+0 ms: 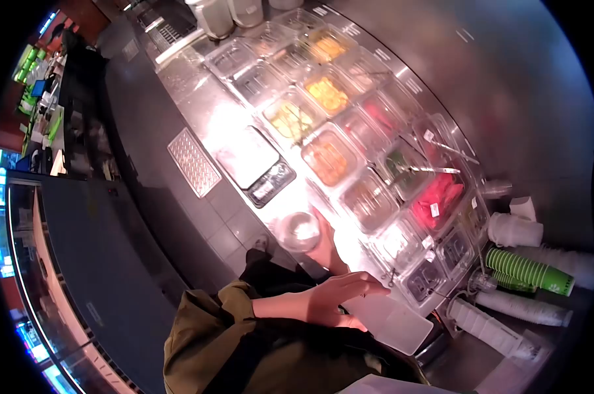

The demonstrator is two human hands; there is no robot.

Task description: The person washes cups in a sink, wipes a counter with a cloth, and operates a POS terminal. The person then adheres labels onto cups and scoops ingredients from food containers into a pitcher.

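Reaching in from the lower left in an olive sleeve, my left hand (317,301) has its fingers and thumb about the near end of a translucent white container (397,323). Beyond it, partly hidden behind the left hand, my right hand (331,248) grips a clear round cup (299,231) by its side. Glare washes out part of the right hand and the steel counter near it. A black tray with a white top (250,157) lies on the counter above the cup.
Rows of clear tubs hold yellow pieces (326,94), orange pieces (328,161) and red pieces (438,197), some with tongs. Green cups (530,270) and white cups (515,230) lie at the right. A dark-clothed person (80,52) stands far left. The floor (208,220) shows left of the counter.
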